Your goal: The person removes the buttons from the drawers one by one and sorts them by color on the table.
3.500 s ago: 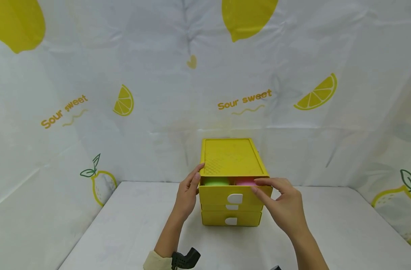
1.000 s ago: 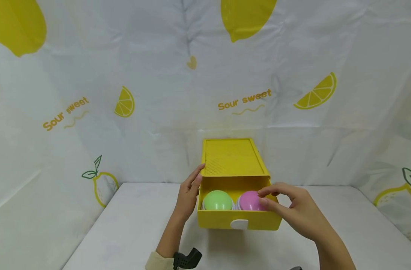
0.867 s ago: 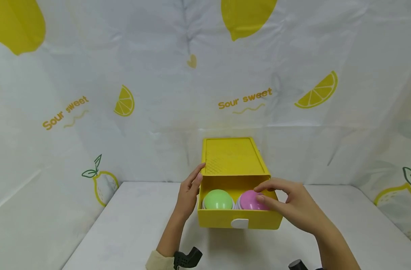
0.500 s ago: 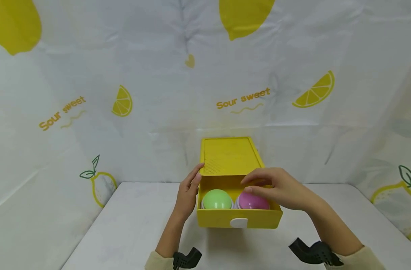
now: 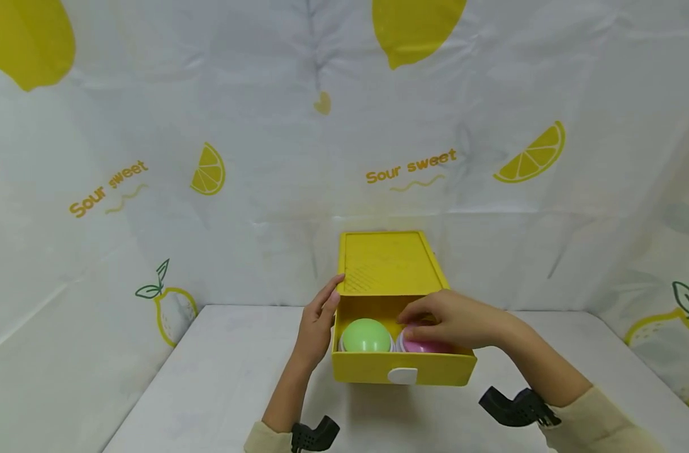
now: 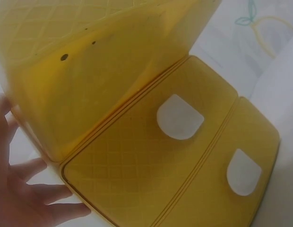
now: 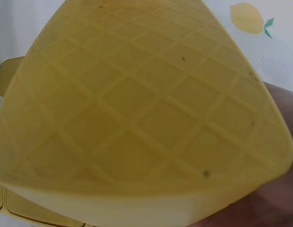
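Observation:
A yellow drawer cabinet [image 5: 392,261] stands on the table with its top drawer [image 5: 367,368] pulled far out. Inside sit a green domed ball with a white rim [image 5: 365,336] and a matching pink ball [image 5: 431,346]. My right hand [image 5: 463,321] reaches in over the drawer's right side, fingers curled behind the pink ball and thumb across its front, covering much of it. My left hand [image 5: 318,324] rests against the cabinet's left side; its straight fingers [image 6: 52,191] lie at the edge in the left wrist view. The diamond-patterned drawer underside [image 7: 151,109] fills the right wrist view and hides the fingertips.
Two lower drawers with white pull tabs [image 6: 179,117] are closed beneath the pulled-out one. The cabinet stands on a white table [image 5: 225,377] close to a white lemon-print backdrop [image 5: 287,157]. Black wrist cameras [image 5: 516,406] sit on both forearms.
The top drawer has come out much farther than in the earliest frame. My right hand has moved from the drawer's right edge leftward and down over the pink ball. The left hand stays put.

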